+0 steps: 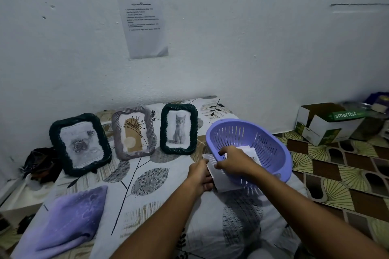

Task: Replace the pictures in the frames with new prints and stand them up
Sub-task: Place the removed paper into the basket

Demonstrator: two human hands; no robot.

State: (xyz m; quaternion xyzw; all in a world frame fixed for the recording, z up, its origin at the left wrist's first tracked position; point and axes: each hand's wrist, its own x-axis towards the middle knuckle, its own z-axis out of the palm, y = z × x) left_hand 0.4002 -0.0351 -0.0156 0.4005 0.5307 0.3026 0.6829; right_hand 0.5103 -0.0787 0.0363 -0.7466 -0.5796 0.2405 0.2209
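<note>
Holding a stack of white prints point(219, 176) with both hands, just in front of the purple basket point(271, 145): left hand point(200, 176) grips the near-left edge, right hand point(233, 161) pinches the top. Three frames point(134, 132) stand upright, well left and farther back; left hand nearer them.

My left hand point(201, 176) and right hand point(233, 159) both pinch white prints point(223, 183) at the purple basket's point(271, 147) near rim. Three frames point(134, 132) stand along the bed's point(168, 174) far edge; a purple cloth point(71, 218) lies near its left edge.
</note>
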